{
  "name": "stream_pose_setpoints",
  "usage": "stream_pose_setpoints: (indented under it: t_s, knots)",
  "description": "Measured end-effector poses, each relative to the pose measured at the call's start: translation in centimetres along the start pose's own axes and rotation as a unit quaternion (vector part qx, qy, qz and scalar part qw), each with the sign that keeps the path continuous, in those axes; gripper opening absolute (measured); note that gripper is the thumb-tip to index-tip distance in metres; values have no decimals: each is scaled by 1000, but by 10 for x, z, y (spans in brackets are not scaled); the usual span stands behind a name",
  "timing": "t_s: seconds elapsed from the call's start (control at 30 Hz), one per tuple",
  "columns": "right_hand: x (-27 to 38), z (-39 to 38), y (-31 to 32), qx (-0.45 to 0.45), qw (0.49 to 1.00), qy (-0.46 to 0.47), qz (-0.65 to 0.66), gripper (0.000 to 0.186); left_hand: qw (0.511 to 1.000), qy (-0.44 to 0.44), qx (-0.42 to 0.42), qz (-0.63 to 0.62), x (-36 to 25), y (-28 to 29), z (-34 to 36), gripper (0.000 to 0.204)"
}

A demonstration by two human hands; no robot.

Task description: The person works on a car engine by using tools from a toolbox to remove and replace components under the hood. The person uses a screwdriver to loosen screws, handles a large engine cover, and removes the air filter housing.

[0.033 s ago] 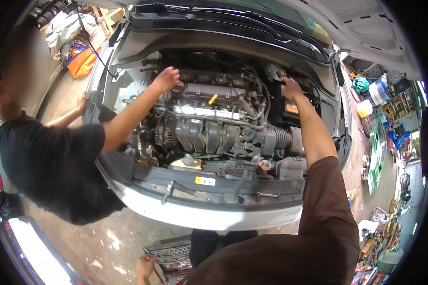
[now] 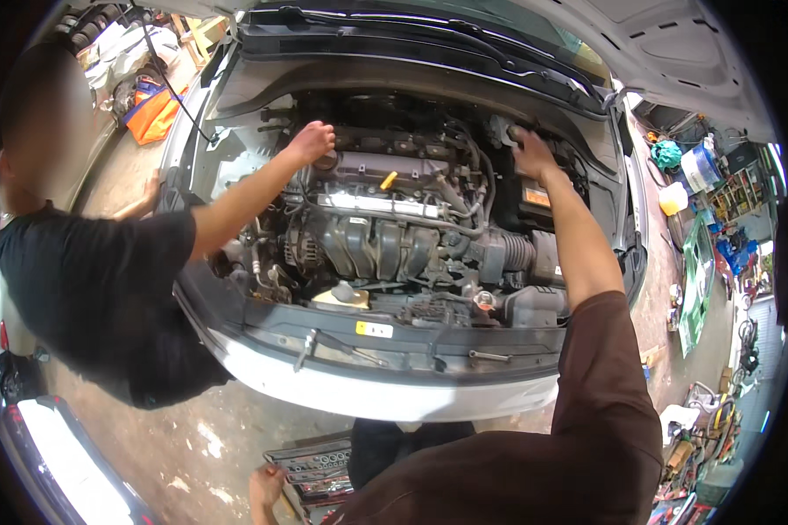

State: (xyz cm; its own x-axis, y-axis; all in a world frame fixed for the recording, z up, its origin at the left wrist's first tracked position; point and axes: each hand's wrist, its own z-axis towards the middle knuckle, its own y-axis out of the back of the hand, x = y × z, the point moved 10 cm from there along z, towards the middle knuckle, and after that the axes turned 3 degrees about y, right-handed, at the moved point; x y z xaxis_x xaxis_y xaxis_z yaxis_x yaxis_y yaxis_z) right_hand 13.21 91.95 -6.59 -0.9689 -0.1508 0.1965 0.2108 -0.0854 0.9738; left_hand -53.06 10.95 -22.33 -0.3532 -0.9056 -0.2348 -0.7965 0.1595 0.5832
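Observation:
My right hand (image 2: 531, 156) reaches to the far right of the engine bay. Its fingers close around the dark cap (image 2: 514, 134) of a pale fluid reservoir (image 2: 499, 129) beside the battery (image 2: 535, 199); the hand covers part of it. My left hand (image 2: 267, 481) hangs low by my side, fingers curled, beside an open socket set (image 2: 311, 458). Whatever it may hold is hidden. Across the engine, a co-worker's hand (image 2: 313, 140) hovers near the oil filler cap (image 2: 325, 161). A yellow dipstick handle (image 2: 389, 180) stands at the engine's middle.
On the front panel lie a ratchet (image 2: 306, 349), a dark-handled tool (image 2: 346, 347) and a spanner (image 2: 489, 356). The raised bonnet (image 2: 665, 61) overhangs the far right. A co-worker in black (image 2: 96, 297) leans in from the left. Clutter lines the right side.
My right hand has moved slightly up and left onto the reservoir cap. The co-worker's raised hand has shifted a little right. My left hand has dropped back slightly.

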Motion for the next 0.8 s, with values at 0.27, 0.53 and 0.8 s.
stream_pose_setpoints:
  t_s: [0.27, 0.53, 0.8]
  knots:
    - [114, -205, 275, -317, 843, 281, 332, 35, 988, -67, -47, -134, -107, -57, -109, 25]
    - [-19, -476, 15, -5, 935, -30, 352, 26, 892, -432, -102, 83, -412, -103, -180, 21]
    - [-86, -587, 12, -25, 901, -142, 409, 27, 802, -538, -59, 252, -450, -169, -95, 22]
